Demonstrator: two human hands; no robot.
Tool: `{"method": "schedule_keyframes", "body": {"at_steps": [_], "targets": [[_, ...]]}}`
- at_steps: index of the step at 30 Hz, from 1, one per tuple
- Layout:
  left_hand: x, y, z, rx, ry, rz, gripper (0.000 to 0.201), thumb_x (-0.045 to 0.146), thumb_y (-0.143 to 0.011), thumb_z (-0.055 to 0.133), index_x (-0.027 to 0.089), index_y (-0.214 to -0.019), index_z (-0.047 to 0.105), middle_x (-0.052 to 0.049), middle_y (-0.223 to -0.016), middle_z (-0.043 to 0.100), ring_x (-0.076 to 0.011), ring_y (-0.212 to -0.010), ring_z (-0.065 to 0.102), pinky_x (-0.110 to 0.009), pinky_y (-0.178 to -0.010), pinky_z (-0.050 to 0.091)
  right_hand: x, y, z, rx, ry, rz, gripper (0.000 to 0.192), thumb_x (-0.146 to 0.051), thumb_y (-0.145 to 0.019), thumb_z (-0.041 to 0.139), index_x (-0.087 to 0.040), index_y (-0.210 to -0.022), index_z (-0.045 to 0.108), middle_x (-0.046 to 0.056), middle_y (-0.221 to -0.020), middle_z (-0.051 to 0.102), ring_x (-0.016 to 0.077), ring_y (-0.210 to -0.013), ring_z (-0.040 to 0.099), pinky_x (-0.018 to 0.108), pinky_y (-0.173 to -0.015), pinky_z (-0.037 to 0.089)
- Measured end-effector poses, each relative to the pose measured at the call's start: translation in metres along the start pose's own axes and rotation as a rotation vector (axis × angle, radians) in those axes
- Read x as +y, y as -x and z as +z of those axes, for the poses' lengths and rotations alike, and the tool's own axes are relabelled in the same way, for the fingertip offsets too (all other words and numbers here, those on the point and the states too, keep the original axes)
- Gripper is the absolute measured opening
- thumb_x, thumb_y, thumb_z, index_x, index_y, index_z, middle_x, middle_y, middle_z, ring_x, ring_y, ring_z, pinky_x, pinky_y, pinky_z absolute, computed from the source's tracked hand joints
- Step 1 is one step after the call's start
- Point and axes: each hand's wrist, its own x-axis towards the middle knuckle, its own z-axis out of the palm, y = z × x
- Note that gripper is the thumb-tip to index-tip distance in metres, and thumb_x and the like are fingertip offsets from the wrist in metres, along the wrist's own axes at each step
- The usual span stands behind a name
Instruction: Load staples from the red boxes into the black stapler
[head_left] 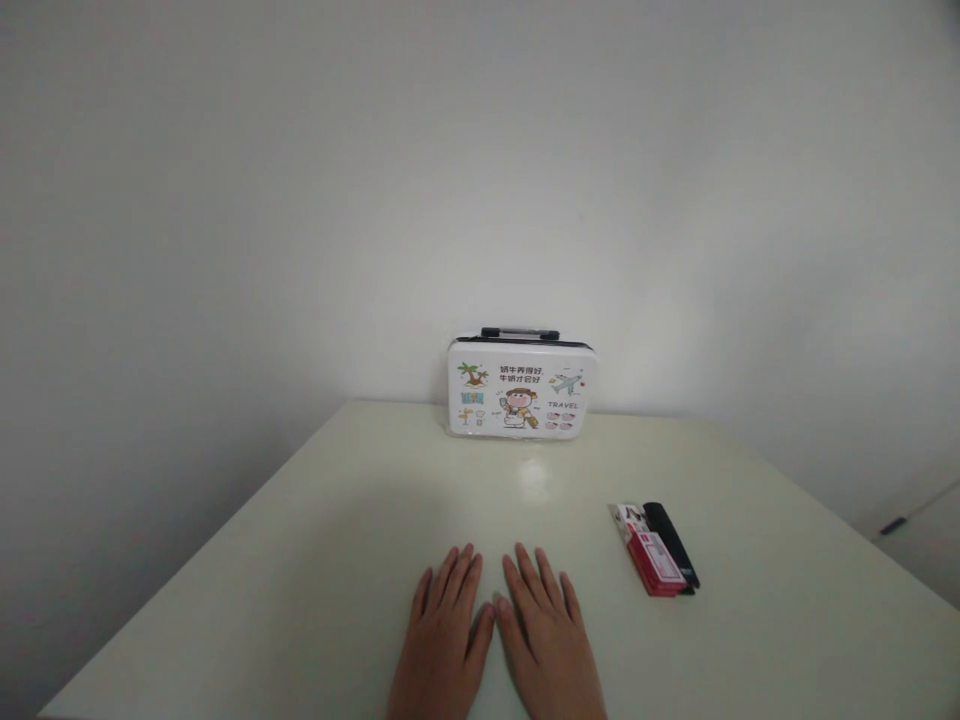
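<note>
Cream tabletop (pixel 315 560) met our left hand (pixel 441 645) and right hand (pixel 551 645), both palm-down and outstretched, with a red-and-white box (pixel 652 555) lying askew nearby.

Light was dim; the table (pixel 757 520) showed soft glare at its far middle, faint shadow at left.

Side by Side, Palms Down

We rest our left hand (pixel 442 640) and right hand (pixel 551 640) flat, backs upward, fingers extended and pointing forward. Our thumbs angle inward, their tips just beside each other between the two index fingers. Our left fingers lie fairly close together; our right ones fan slightly wider. Toward our wrists, both hands run out of view at the lower edge.
</note>
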Motion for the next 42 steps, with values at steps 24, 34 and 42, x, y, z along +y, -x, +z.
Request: {"method": "schedule_keyframes", "body": {"at_steps": [24, 34, 42], "targets": [[-0.002, 0.001, 0.002, 0.019, -0.008, 0.008, 0.055, 0.04, -0.105, 0.04, 0.029, -0.158, 0.03, 0.0, -0.164, 0.035, -0.0229, -0.152, 0.032, -0.051, -0.12, 0.035, 0.004, 0.0, 0.005, 0.008, -0.067, -0.01, 0.055, -0.054, -0.105, 0.033, -0.036, -0.157, 0.032, -0.003, -0.165, 0.023, 0.0307, -0.154, 0.019, 0.063, -0.123, 0.023], [-0.001, 0.001, 0.001, -0.016, 0.029, -0.005, 0.055, 0.041, -0.106, 0.039, 0.031, -0.159, 0.028, 0.001, -0.165, 0.033, -0.0228, -0.153, 0.03, -0.053, -0.122, 0.033, 0.006, 0.001, 0.009, 0.1, -0.231, -0.011, 0.053, -0.049, -0.102, 0.047, -0.043, -0.153, 0.037, -0.005, -0.162, 0.03, 0.0344, -0.152, 0.025, 0.066, -0.122, 0.022], [-0.001, 0.0, 0.0, -0.025, 0.041, -0.013, 0.056, 0.041, -0.105, 0.039, 0.031, -0.159, 0.028, 0.0, -0.164, 0.034, -0.0244, -0.152, 0.03, -0.055, -0.122, 0.033, 0.009, 0.001, 0.015, 0.168, -0.387, -0.026, 0.055, -0.043, -0.099, 0.055, -0.047, -0.151, 0.038, -0.006, -0.16, 0.034, 0.0377, -0.151, 0.027, 0.071, -0.12, 0.018]]}}
